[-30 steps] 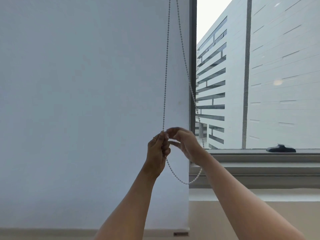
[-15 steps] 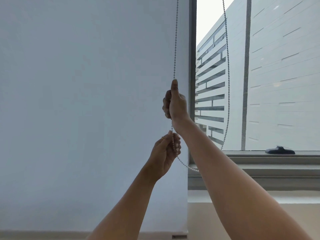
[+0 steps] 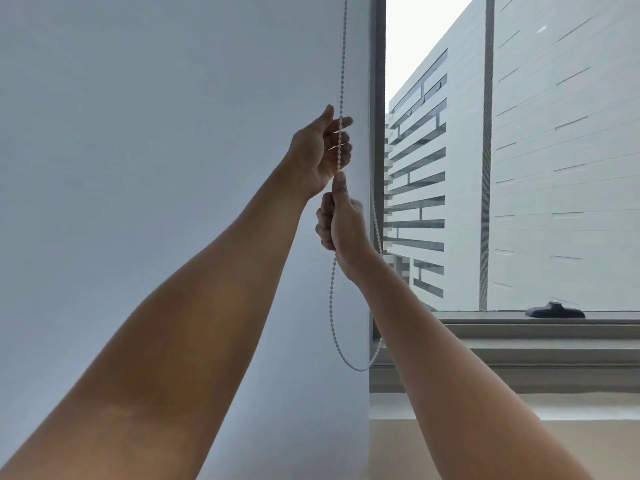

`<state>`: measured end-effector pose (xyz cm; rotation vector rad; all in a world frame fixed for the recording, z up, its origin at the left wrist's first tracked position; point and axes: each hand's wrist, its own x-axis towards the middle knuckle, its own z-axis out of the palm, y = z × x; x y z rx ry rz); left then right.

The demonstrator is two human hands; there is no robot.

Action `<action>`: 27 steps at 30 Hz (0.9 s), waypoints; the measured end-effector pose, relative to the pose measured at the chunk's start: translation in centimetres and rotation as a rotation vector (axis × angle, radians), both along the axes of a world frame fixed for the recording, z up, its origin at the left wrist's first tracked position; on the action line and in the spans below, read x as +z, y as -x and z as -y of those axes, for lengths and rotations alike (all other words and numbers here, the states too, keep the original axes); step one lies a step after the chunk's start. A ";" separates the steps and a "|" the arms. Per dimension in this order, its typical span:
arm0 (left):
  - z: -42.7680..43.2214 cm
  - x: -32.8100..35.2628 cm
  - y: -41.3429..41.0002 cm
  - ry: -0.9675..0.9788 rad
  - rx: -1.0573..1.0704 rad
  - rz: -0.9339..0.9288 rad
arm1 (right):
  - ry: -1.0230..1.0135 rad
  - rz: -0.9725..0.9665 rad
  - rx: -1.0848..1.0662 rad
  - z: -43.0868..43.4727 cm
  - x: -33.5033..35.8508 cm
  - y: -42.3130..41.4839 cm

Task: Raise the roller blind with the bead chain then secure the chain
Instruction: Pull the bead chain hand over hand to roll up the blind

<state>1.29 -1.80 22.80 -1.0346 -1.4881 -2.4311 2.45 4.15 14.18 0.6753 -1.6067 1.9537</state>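
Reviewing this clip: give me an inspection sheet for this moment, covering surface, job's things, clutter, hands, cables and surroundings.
Surface: grey window sill below the glass.
Job's things: roller blind fills the left of the view, its bottom edge out of frame; bead chain hangs along its right edge, with the loop's bottom hanging free by the sill.
Clutter: nothing seen.
Hands: left hand is the upper one, fingers curled round one strand; right hand grips the same strand just below, thumb up.
Cables: nothing seen apart from the chain.
Surroundings: dark window frame, black window handle at the glass's lower edge, pale building outside.
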 end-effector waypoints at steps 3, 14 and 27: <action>-0.9 0.1 0.4 0.044 0.017 -0.040 | 0.004 0.013 0.009 0.1 -0.1 0.6; -1.0 -1.2 0.7 -0.086 -0.079 -0.095 | 0.013 -0.024 0.020 0.0 -0.8 1.4; -0.5 -14.2 3.7 -0.092 -0.043 -0.030 | -0.129 0.141 0.020 -0.8 -12.7 3.0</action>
